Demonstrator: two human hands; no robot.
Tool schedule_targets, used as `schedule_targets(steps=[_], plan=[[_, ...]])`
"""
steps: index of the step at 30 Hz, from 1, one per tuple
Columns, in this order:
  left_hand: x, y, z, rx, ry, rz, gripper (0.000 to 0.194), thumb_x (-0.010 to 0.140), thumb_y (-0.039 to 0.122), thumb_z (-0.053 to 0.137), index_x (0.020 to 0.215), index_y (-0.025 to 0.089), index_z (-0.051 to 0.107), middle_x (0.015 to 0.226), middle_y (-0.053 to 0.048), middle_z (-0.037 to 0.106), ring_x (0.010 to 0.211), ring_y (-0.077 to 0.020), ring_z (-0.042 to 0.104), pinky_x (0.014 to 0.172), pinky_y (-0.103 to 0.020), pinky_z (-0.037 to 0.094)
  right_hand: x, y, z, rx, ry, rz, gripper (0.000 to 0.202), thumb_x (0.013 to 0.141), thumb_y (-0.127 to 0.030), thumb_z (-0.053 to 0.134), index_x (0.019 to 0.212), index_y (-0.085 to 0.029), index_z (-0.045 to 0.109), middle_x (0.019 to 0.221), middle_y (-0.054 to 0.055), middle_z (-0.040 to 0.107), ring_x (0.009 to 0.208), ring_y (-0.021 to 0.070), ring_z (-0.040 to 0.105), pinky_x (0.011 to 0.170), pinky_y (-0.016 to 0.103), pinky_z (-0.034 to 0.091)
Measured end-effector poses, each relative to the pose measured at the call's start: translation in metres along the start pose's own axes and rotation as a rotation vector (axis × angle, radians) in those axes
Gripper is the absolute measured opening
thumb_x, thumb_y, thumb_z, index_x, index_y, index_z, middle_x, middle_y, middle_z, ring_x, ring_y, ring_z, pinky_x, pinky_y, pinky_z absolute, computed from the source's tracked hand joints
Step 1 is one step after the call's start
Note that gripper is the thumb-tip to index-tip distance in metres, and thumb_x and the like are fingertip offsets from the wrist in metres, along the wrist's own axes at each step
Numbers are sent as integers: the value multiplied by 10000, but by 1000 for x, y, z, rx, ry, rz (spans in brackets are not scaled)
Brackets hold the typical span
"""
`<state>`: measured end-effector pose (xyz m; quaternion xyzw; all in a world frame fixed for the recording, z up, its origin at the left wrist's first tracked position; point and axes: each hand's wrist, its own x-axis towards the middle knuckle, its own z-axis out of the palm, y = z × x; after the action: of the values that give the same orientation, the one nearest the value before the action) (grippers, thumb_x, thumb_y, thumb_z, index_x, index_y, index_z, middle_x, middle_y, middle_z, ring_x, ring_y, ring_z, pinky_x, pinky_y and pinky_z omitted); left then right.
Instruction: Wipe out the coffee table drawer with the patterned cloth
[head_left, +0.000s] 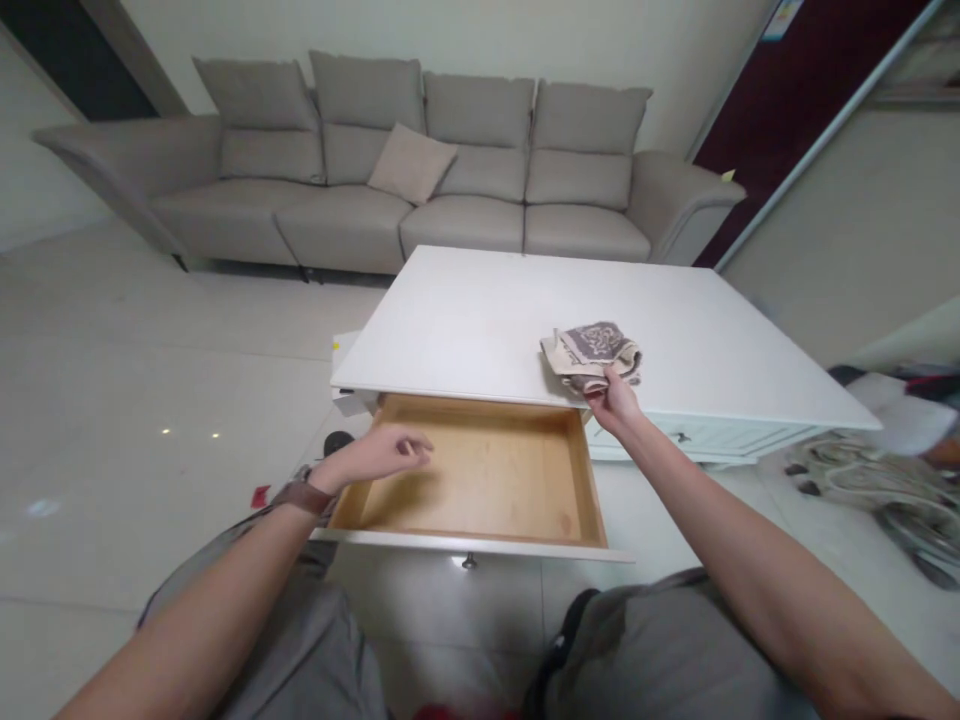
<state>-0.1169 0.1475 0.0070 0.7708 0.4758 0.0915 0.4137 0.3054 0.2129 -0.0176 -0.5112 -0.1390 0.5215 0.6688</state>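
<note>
A folded brown-and-cream patterned cloth [598, 350] is gripped at its near edge by my right hand [613, 398], just at the front edge of the white table [480, 310]. Below the tabletop, a wooden drawer [487, 475] is pulled out toward me, with nothing inside it. Over the left part of that drawer hovers my left hand [384, 452], its fingers loosely bent and apart, holding nothing. A wristwatch [302, 490] is on my left wrist.
A grey sofa [465, 215] with a beige cushion [412, 165] stands behind the table. The drawer's front panel with its knob [469, 562] juts out between my knees. A second closed drawer [675, 436] is at the right; piled items [885, 480] lie beyond it.
</note>
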Motion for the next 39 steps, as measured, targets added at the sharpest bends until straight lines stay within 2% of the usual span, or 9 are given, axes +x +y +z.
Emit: schedule_targets(steps=[4,9,13,18,22,25,30,35,39], plan=[[0,-6,49,163,-322,40,535,708,482,825,1168,210,805,1189,-96,804,1040,-264,742,915,-325,557,5,6,-15,-206,80,98,152,1066,-212,484,996,-171,613,756,27,753,586,130,716,523,201,581],[-6,-1,88,370,-471,94,421,579,284,850,1000,292,842,930,-37,814,865,-268,733,783,-335,549,1,8,-21,-450,132,135,361,1085,-414,489,821,-185,580,517,-6,599,438,107,600,398,156,439],[-8,1,89,417,-422,128,389,567,218,813,937,330,852,853,-35,801,808,-262,711,738,-346,519,-7,12,-22,-599,-24,175,396,1043,-444,525,729,-207,569,491,-9,545,476,121,598,420,184,407],[-7,3,81,399,-376,179,243,582,217,779,775,352,840,736,-2,775,710,-225,681,672,-320,461,-26,20,-19,-983,-507,161,319,919,-480,658,845,-169,674,801,82,751,700,160,709,627,244,532],[-4,2,75,361,-297,196,210,608,202,741,730,344,835,695,3,769,686,-210,682,646,-304,420,-47,27,-21,-1358,-1016,29,353,826,-488,744,974,-168,721,969,88,780,884,212,729,815,318,558],[-1,0,71,367,-227,182,206,652,226,734,776,342,850,746,-14,796,739,-223,714,650,-299,410,-63,34,-26,-1592,-1227,37,474,773,-528,795,1079,-170,741,1078,109,779,955,245,724,838,333,551],[7,-4,70,393,-85,139,274,747,216,685,915,325,872,892,-45,833,866,-251,751,687,-306,426,-71,40,-35,-1728,-1268,69,600,754,-574,818,1211,-195,732,1134,101,775,994,255,729,846,315,542],[10,-7,78,422,69,82,362,801,129,608,1005,305,849,1033,-43,835,981,-258,747,763,-316,459,-66,40,-41,-1806,-1246,45,511,707,-312,843,1196,-206,740,1080,77,782,938,251,724,771,301,525],[14,-12,80,459,163,53,252,905,221,610,1037,282,817,1108,-60,816,1027,-266,730,805,-330,476,-63,39,-41,-1966,-1139,-155,352,756,-202,788,1106,-218,760,1085,74,782,960,247,713,771,301,489]])
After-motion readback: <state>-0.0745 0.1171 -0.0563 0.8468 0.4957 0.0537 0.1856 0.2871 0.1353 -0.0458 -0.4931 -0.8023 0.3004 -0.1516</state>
